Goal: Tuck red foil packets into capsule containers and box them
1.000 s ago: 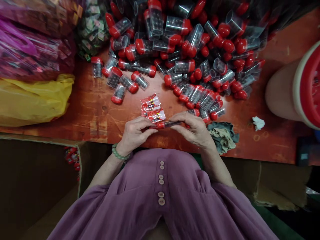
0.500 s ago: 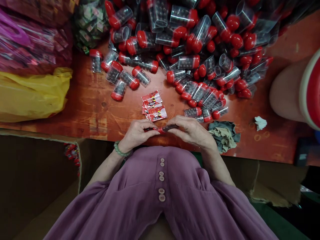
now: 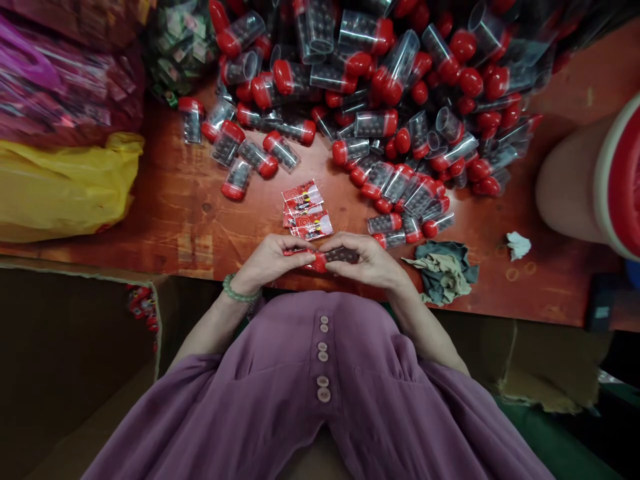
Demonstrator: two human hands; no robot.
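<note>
Just above the table's near edge, my right hand is closed around a clear tube filled with dark round beads. Its red cap points left, toward my other hand. My left hand, with a green bead bracelet at the wrist, pinches a small red printed packet. The left thumb and fingertips are at the red cap; their exact contact is hard to make out. Beyond my hands lie several overlapping red printed packets on the wooden table.
A large heap of red-capped tubes covers the table's far side. Plastic bags lie at the left. Crumpled cloths sit by my right forearm, near a white scrap and a pale tub. Cardboard boxes stand below the edge.
The tube has turned in my right hand, so its beads and red cap show more. More of the red packet shows at my left fingers. Both hands have shifted slightly left.
</note>
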